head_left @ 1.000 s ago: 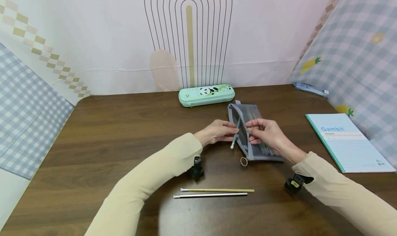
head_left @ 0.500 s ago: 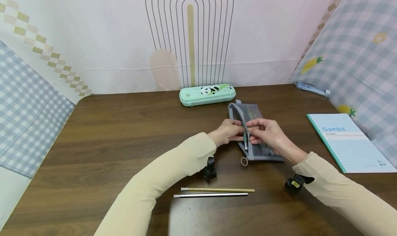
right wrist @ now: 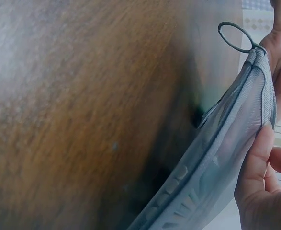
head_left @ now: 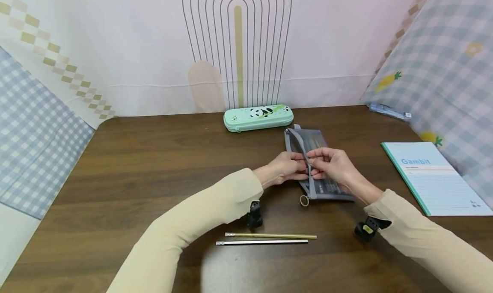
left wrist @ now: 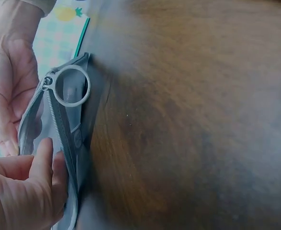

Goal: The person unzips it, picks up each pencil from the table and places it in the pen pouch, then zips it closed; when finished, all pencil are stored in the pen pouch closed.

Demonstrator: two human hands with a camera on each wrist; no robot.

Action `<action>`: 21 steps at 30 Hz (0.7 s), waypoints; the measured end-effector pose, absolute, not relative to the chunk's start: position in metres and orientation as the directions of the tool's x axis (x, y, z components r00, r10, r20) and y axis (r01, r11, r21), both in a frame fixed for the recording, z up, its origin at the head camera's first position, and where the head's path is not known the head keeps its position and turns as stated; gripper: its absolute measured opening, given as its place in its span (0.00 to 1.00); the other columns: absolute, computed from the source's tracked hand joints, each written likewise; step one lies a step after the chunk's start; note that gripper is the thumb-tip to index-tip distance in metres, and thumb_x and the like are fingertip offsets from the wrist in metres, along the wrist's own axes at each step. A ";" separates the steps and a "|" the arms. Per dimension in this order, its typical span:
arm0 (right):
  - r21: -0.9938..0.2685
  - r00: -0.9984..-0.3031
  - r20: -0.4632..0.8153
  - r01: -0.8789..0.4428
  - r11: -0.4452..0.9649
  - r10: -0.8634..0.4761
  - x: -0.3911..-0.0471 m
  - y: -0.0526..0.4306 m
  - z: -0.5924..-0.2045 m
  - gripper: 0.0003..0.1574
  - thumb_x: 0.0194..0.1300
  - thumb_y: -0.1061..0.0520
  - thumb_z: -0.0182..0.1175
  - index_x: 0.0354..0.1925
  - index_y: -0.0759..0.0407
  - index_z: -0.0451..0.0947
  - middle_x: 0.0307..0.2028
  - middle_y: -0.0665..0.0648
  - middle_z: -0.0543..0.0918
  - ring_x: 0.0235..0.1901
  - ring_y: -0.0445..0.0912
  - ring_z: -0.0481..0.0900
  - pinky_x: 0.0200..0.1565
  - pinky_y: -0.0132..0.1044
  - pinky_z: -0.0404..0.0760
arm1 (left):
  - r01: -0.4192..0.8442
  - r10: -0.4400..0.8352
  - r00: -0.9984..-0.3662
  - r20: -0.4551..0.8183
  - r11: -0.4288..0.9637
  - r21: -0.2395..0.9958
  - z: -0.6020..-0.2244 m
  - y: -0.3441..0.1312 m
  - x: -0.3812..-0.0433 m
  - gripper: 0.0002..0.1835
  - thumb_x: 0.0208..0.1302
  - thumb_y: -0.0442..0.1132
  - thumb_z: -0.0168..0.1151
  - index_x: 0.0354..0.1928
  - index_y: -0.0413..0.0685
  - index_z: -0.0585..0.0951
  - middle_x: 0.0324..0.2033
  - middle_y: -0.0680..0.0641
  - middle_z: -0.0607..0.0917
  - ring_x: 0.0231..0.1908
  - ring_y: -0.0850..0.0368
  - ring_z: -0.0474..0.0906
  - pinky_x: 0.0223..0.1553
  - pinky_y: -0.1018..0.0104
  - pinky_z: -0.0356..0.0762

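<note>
The grey mesh zip pouch (head_left: 313, 139) lies right of the desk's (head_left: 154, 156) middle, its long axis running from the far edge toward the near edge and slanting right, the pull ring (left wrist: 88, 87) at the near end. The right hand (head_left: 334, 164) pinches its zip rim; the left hand (head_left: 283, 168) reaches into the mouth, its grip hidden. A panda pencil case (head_left: 258, 118) sits just beyond, toward the far edge; gold (head_left: 275, 236) and silver pencils (head_left: 265, 242) lie crosswise nearer the near edge; a notebook (head_left: 435, 179) lies by the right edge.
</note>
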State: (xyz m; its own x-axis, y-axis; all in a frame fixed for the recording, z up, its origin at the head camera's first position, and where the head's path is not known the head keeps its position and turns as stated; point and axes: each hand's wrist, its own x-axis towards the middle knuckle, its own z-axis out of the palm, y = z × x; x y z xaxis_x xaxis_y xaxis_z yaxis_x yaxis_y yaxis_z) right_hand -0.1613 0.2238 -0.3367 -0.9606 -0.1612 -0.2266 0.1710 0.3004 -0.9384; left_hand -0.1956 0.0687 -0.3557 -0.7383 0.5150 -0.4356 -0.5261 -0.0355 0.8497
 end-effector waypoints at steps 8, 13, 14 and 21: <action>-0.941 -0.962 -0.219 0.164 0.297 -0.162 -0.162 0.224 -0.338 0.22 0.68 0.64 0.52 0.56 0.76 0.65 0.28 0.50 0.79 0.24 0.37 0.79 0.32 0.31 0.84 | -0.509 0.597 -0.678 -0.430 0.041 0.860 -0.353 0.044 -0.187 0.23 0.68 0.24 0.46 0.65 0.31 0.63 0.60 0.33 0.71 0.58 0.42 0.71 0.60 0.54 0.70; -0.947 -0.967 -0.197 0.145 0.286 -0.163 -0.162 0.223 -0.339 0.22 0.67 0.65 0.53 0.56 0.77 0.65 0.27 0.49 0.79 0.23 0.37 0.79 0.31 0.31 0.84 | -0.398 0.714 -0.564 -0.414 0.204 0.894 -0.351 0.013 -0.180 0.20 0.67 0.26 0.51 0.61 0.32 0.68 0.56 0.32 0.74 0.48 0.51 0.79 0.55 0.58 0.76; -0.948 -0.968 -0.192 0.140 0.284 -0.164 -0.162 0.223 -0.339 0.23 0.67 0.65 0.53 0.56 0.78 0.65 0.26 0.49 0.79 0.23 0.37 0.79 0.30 0.31 0.84 | -0.368 0.736 -0.533 -0.416 0.241 0.898 -0.351 0.006 -0.178 0.20 0.66 0.27 0.53 0.60 0.32 0.69 0.55 0.33 0.75 0.45 0.54 0.79 0.54 0.59 0.77; -0.943 -0.965 -0.208 0.154 0.296 -0.159 -0.161 0.224 -0.339 0.22 0.67 0.65 0.53 0.56 0.77 0.65 0.26 0.48 0.78 0.23 0.37 0.79 0.30 0.31 0.84 | -0.177 0.809 -0.359 -0.466 0.432 0.884 -0.353 -0.030 -0.156 0.20 0.59 0.24 0.60 0.54 0.30 0.74 0.40 0.42 0.83 0.34 0.64 0.79 0.43 0.67 0.82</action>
State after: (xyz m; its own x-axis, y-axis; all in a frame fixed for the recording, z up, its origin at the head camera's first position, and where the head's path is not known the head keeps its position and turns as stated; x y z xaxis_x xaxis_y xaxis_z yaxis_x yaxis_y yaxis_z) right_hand -0.1614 0.2237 -0.3386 -0.9652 -0.1590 -0.2076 0.1539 0.2962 -0.9426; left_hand -0.1564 -0.0296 -0.3534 -0.3587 0.8086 -0.4664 -0.1769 0.4317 0.8845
